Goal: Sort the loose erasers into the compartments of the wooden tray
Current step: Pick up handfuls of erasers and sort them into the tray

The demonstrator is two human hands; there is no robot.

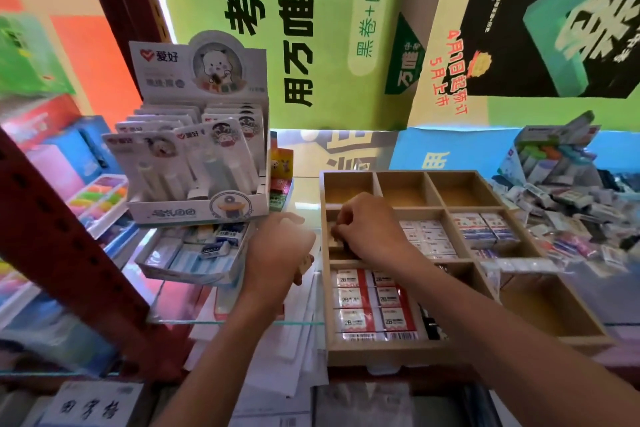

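The wooden tray [408,354] lies on a glass shelf, split into several compartments. My right hand [367,225] reaches into the middle-left compartment and pinches a small pale eraser [335,242] there. My left hand [277,250] hovers just left of the tray, blurred, and grips a small pale eraser [306,262] at its fingers. Red-and-white 2B erasers [374,302] fill the front-left compartment. White erasers [427,239] sit in the centre one, and blue-and-red ones [483,225] lie to their right. The three back compartments are bare.
A heap of loose erasers [568,215] lies right of the tray. A white display stand of carded items [197,163] rises at the left, with an open box of erasers [194,253] under it. A red shelf upright [69,239] crosses the left foreground. Papers lie below the glass shelf edge.
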